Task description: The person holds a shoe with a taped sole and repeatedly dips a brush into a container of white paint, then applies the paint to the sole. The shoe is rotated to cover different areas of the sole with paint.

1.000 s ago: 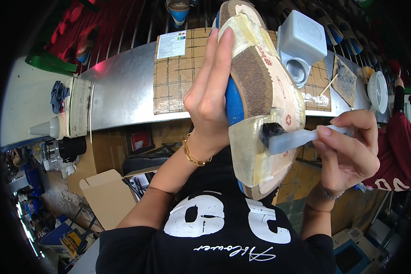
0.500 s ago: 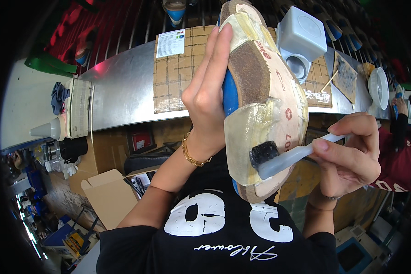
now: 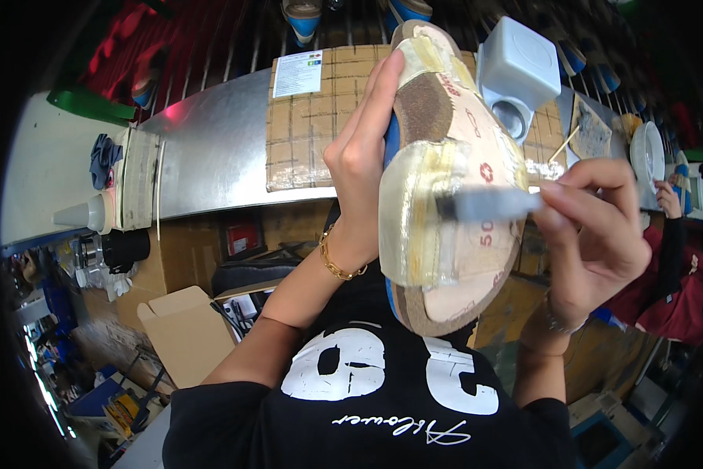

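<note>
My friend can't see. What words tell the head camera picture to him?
A person's left hand holds a shoe sole upright, while the right hand presses a grey brush against its glossy, wet-looking middle. Behind are a metal workbench, a gridded cutting mat and a white box.

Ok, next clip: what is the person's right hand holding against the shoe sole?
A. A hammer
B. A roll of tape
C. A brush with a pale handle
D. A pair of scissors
C. The right hand pinches a pale-handled brush whose dark head rests on the glossy middle of the shoe sole, while the left hand grips the shoe from its side.
</note>
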Motion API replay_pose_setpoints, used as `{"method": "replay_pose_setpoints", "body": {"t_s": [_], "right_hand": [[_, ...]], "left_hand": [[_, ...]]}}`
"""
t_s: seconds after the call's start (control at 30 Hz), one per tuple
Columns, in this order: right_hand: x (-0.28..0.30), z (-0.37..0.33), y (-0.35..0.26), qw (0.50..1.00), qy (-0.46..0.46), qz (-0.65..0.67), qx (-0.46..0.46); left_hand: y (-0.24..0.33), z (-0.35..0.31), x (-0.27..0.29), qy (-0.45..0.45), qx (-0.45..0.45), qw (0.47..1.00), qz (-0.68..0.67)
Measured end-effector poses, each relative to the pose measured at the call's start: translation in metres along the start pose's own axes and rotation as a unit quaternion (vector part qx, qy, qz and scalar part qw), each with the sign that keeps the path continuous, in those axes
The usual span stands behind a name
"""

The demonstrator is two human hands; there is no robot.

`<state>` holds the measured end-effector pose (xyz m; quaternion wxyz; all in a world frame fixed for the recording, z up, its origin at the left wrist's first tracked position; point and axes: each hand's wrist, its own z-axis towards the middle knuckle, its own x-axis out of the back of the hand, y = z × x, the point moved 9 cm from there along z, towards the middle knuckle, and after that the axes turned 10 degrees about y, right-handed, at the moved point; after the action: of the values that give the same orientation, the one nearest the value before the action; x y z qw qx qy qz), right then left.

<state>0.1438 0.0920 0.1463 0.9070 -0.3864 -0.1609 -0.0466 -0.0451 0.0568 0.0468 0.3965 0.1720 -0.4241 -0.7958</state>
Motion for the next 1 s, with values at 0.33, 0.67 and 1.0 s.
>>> {"method": "replay_pose_setpoints", "body": {"t_s": [0.33,0.67,1.0], "right_hand": [[0.000,-0.024,-0.011,0.994,-0.008,-0.112,-0.019],[-0.009,-0.028,-0.007,0.998,0.013,-0.059,0.035],[-0.017,-0.028,0.003,0.986,-0.087,0.139,0.022]], "left_hand": [[-0.007,0.014,0.019,0.074,-0.125,0.976,0.164],[-0.024,0.019,0.025,0.054,-0.109,0.981,0.154],[-0.057,0.010,0.021,0.044,0.060,0.996,-0.050]]}}
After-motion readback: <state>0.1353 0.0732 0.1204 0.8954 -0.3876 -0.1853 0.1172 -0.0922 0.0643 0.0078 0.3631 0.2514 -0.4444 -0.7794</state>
